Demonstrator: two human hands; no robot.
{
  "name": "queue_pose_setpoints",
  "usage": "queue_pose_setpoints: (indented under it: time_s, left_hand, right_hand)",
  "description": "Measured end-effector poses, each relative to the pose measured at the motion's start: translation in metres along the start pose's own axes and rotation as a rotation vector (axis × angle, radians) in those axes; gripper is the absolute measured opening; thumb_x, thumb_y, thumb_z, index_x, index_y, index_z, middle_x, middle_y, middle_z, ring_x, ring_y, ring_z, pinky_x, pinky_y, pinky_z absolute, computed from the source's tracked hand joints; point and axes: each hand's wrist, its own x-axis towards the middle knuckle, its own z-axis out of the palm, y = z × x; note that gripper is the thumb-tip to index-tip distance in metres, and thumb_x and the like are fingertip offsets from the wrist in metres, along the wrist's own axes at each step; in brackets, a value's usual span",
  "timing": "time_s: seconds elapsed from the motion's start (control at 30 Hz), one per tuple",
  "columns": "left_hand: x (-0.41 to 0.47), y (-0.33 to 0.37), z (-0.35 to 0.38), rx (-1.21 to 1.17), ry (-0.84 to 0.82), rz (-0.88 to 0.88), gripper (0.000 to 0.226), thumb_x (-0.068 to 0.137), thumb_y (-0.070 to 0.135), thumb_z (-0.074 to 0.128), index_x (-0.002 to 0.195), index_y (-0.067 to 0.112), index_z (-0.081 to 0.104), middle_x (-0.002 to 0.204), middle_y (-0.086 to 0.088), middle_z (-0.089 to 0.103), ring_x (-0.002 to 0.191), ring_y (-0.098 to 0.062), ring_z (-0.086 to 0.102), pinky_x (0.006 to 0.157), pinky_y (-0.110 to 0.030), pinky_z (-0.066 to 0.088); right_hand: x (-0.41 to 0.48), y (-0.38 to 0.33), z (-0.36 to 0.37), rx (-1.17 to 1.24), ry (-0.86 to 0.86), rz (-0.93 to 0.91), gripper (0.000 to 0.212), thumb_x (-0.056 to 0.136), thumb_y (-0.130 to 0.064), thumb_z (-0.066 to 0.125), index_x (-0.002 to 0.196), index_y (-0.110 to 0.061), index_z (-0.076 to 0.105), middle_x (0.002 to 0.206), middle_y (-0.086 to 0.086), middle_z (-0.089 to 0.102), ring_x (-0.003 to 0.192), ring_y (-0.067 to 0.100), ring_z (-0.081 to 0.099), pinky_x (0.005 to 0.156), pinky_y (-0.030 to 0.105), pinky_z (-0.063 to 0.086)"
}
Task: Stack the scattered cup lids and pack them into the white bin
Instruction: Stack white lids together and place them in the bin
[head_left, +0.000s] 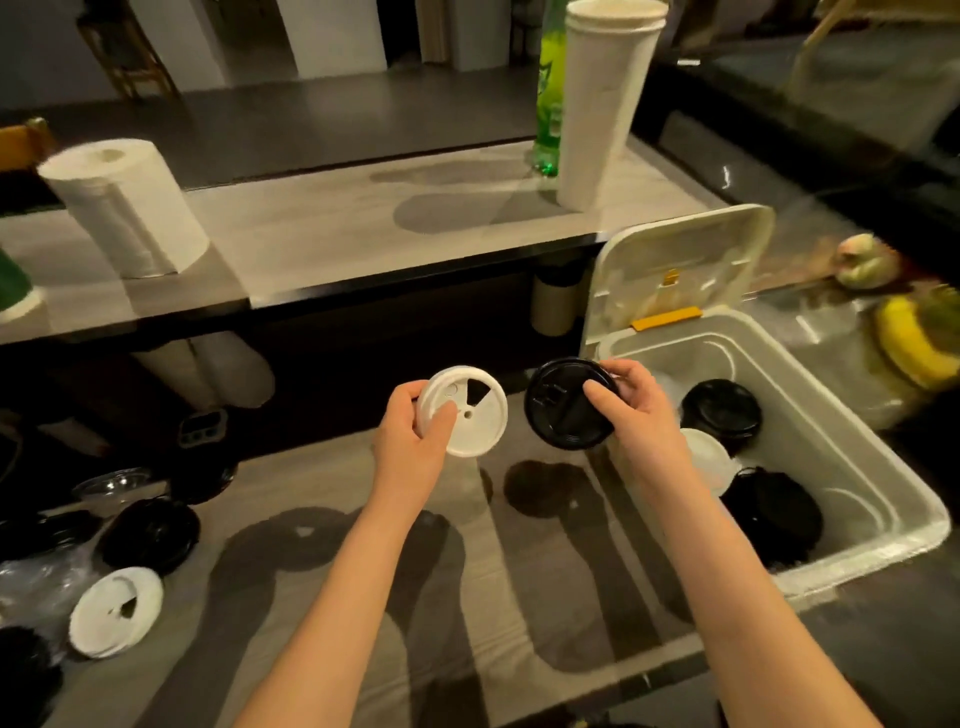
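1. Holding one lid each, both hands are raised over the wooden table (519, 582), between the loose lids at the left and the white bin (857, 564) at the right.
2. The left hand (410, 434) grips a white lid (475, 415). The thumb presses on its face, and the other fingers are hidden behind it.
3. This lid stands nearly upright with its face toward the camera. Its wedge-shaped opening points up and to the right.
4. The right hand (636, 410) pinches a black lid (561, 402) at its right rim, with the thumb on the face and the fingers curled over the far edge. This lid is tilted toward the camera, in front of the near left corner of the bin.
5. Both lids are round, so they have no long axis.
6. The bin runs from far left to near right, and its hinged cover (675, 260) stands open at the far end.
7. The packed lids (722, 410) inside it are black and white. The right forearm covers part of them, and I cannot tell if they are stacked.
8. At the left, a loose white lid (117, 613) lies just beside a loose black lid (150, 535). A clear lid (117, 483) beyond them is hard to make out, and the dark pieces at the frame edge are cut off.
9. On the far counter stand a paper towel roll (124, 208) and a stack of paper cups (602, 104), which half hides a green bottle (550, 93). The bananas (909, 343) at the right are blurred.
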Motion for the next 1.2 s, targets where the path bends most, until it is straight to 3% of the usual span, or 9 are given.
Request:
queue_pose_setpoints:
  time_s: [0.1, 0.2, 0.33, 0.43, 0.5, 0.67, 0.87, 1.07, 1.2]
  left_hand:
    - [0.003, 0.021, 0.047, 0.02, -0.017, 0.023, 0.022, 0.092, 0.02, 0.057, 0.109, 0.026, 0.045, 0.095, 0.018, 0.049, 0.084, -0.001, 0.052, 0.061, -0.001, 0.041]
    - [0.002, 0.039, 0.087, 0.006, -0.025, 0.03, 0.021, 0.092, 0.02, 0.057, 0.108, 0.026, 0.046, 0.095, 0.017, 0.05, 0.084, -0.001, 0.051, 0.062, 0.001, 0.04]
    - [-0.004, 0.049, 0.126, -0.028, -0.048, 0.019, 0.021, 0.092, 0.019, 0.057, 0.109, 0.024, 0.047, 0.097, 0.015, 0.052, 0.086, -0.003, 0.054, 0.063, 0.0, 0.041]
    - [-0.008, 0.05, 0.145, -0.058, -0.046, -0.005, 0.021, 0.091, 0.018, 0.057, 0.11, 0.023, 0.049, 0.098, 0.013, 0.055, 0.088, -0.005, 0.056, 0.063, -0.002, 0.043]
    - [-0.011, 0.05, 0.153, -0.076, -0.04, -0.016, 0.021, 0.091, 0.016, 0.057, 0.11, 0.022, 0.049, 0.098, 0.011, 0.056, 0.087, -0.006, 0.056, 0.062, -0.002, 0.042]
    - [-0.012, 0.052, 0.167, -0.07, -0.035, -0.016, 0.02, 0.091, 0.016, 0.057, 0.107, 0.024, 0.049, 0.096, 0.014, 0.055, 0.085, -0.005, 0.055, 0.06, -0.002, 0.042]
    - [-0.014, 0.061, 0.175, -0.073, -0.046, -0.009, 0.019, 0.092, 0.019, 0.057, 0.109, 0.024, 0.049, 0.097, 0.015, 0.056, 0.086, -0.003, 0.057, 0.065, -0.012, 0.043]
    - [-0.019, 0.061, 0.187, -0.083, -0.066, -0.018, 0.02, 0.092, 0.018, 0.057, 0.109, 0.023, 0.049, 0.096, 0.012, 0.057, 0.085, -0.004, 0.057, 0.06, -0.005, 0.044]
    - [-0.02, 0.063, 0.19, -0.091, -0.061, -0.027, 0.02, 0.092, 0.018, 0.057, 0.109, 0.024, 0.049, 0.097, 0.011, 0.057, 0.085, -0.004, 0.056, 0.059, -0.003, 0.043]
  right_hand:
    - [0.019, -0.003, -0.05, -0.001, 0.03, 0.021, 0.02, 0.089, -0.011, 0.061, 0.104, -0.022, 0.057, 0.102, 0.0, 0.068, 0.095, 0.013, 0.065, 0.084, 0.027, 0.052]
    - [0.036, -0.005, -0.094, 0.016, 0.046, 0.035, 0.022, 0.088, -0.007, 0.06, 0.098, -0.027, 0.057, 0.096, -0.003, 0.068, 0.094, 0.019, 0.065, 0.083, 0.036, 0.052]
    - [0.053, -0.001, -0.137, -0.058, 0.049, 0.058, 0.024, 0.087, -0.003, 0.06, 0.099, -0.024, 0.057, 0.096, 0.002, 0.068, 0.088, 0.018, 0.065, 0.071, 0.028, 0.054]
    - [0.063, 0.008, -0.162, -0.134, 0.037, 0.083, 0.027, 0.086, -0.002, 0.062, 0.1, -0.025, 0.058, 0.103, 0.007, 0.067, 0.093, 0.022, 0.065, 0.076, 0.03, 0.054]
    - [0.069, 0.009, -0.177, -0.166, 0.045, 0.072, 0.025, 0.086, -0.003, 0.063, 0.099, -0.023, 0.057, 0.101, 0.005, 0.066, 0.091, 0.019, 0.064, 0.072, 0.023, 0.055]
    - [0.104, -0.001, -0.203, -0.659, 0.058, -0.022, 0.025, 0.086, -0.021, 0.066, 0.109, -0.023, 0.057, 0.104, 0.004, 0.063, 0.098, 0.023, 0.061, 0.087, 0.042, 0.053]
    - [0.114, -0.02, -0.209, -0.805, -0.297, -0.027, 0.022, 0.086, -0.016, 0.066, 0.106, -0.022, 0.059, 0.108, 0.003, 0.06, 0.099, 0.019, 0.056, 0.076, 0.024, 0.045]
    - [0.128, -0.001, -0.211, -0.917, -0.299, 0.001, 0.023, 0.091, -0.021, 0.059, 0.114, -0.018, 0.06, 0.111, 0.004, 0.058, 0.102, 0.021, 0.056, 0.085, 0.034, 0.048]
    - [0.149, 0.008, -0.195, -1.155, -0.439, -0.075, 0.025, 0.093, -0.018, 0.054, 0.115, -0.011, 0.062, 0.113, 0.009, 0.063, 0.102, 0.023, 0.055, 0.082, 0.026, 0.039]
